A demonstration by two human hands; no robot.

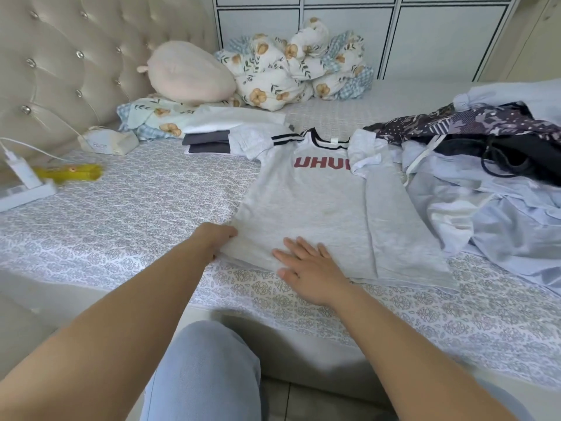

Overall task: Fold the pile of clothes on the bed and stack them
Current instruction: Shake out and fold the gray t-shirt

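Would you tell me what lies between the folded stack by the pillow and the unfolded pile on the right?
In the head view, the grey T-shirt lies spread between the folded stack and the unfolded pile.

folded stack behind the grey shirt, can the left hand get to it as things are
Probably yes. The left hand grips the grey shirt's lower left corner, and only bare bed sheet lies between it and the folded stack, though it must let go first.

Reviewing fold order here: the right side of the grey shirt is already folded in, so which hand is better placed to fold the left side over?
Left. The left hand already grips the grey shirt at its lower left edge; the right hand lies flat near the hem's middle, probably steadying it.
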